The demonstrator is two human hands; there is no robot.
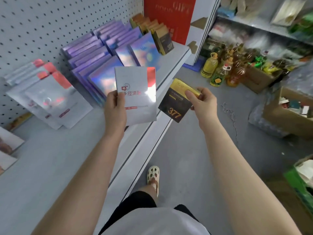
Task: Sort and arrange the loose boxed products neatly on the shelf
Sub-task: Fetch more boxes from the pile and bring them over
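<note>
The left hand [115, 107] grips a flat white box [136, 94] by its lower left corner, thumb on the front; the box is upright above the shelf's front edge, printed with red characters, a red foil corner at top right and a bright glare across its right side. The right hand [202, 101] pinches a black-and-gold box [177, 102] by its gold top end, thumb on the face; the box hangs tilted over the floor, just off the shelf's front edge, with "377" in gold near its lower corner.

On the white shelf [50, 158], behind the white box, stand rows of holographic purple boxes [101, 53], packed face to face and leaning back toward the pegboard [33, 22]. At the far right end of the shelf a row of matching black-and-gold 377 boxes [157, 34] stands beside a tall red gift box [171, 16]. Toward the left, a leaning stack of white boxes with red corners [45, 92] rests against the pegboard. At the shelf's near left edge lie more flat packs [8, 146], only partly in view.

On the floor [186, 150] to the right, bottles of cooking oil [220, 72] stand grouped beside an open cardboard carton [260, 78] holding green and yellow packets. Another open carton [288, 114] nearer holds mixed small items too blurred to tell.
</note>
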